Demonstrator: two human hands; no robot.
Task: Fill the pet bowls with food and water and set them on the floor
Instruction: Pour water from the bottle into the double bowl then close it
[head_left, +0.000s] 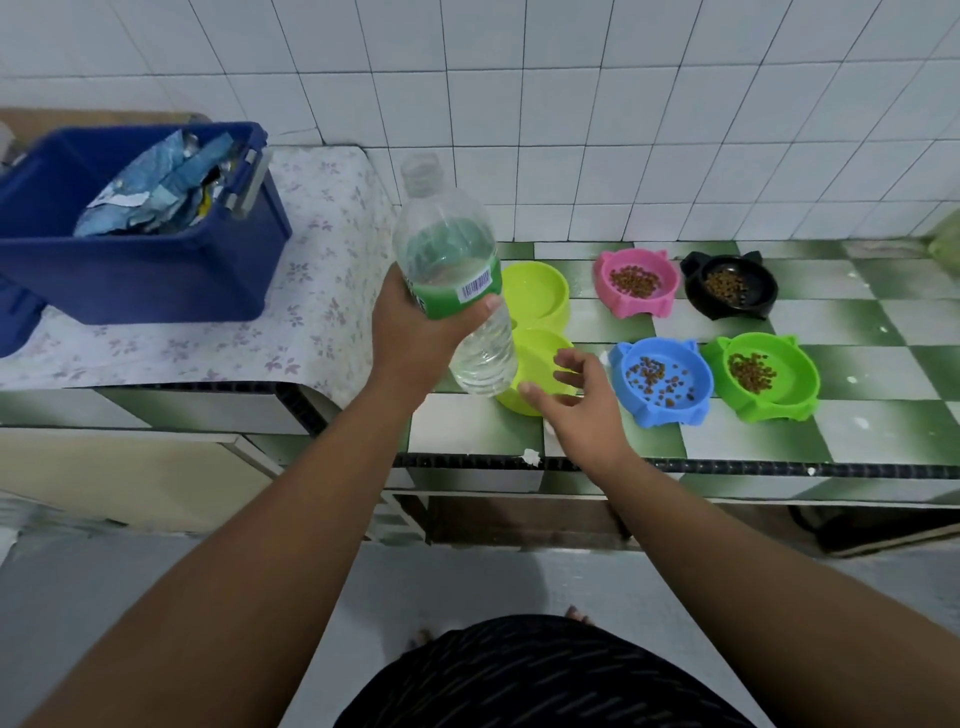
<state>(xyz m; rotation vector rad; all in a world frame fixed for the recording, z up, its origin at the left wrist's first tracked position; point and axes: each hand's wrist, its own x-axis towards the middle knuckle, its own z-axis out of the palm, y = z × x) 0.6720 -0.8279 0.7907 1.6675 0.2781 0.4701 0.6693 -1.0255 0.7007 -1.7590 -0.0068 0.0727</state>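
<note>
The desk is carrying the near yellow bowl close to its front edge. The bottle, uncapped and part full, is standing nearly upright, its neck leaning up and away and its base hanging over that bowl's left rim. The left grip is clamping round the bottle's label. The right grip, fingers apart and holding nothing, is hovering over the bowl, nearer to it.
</note>
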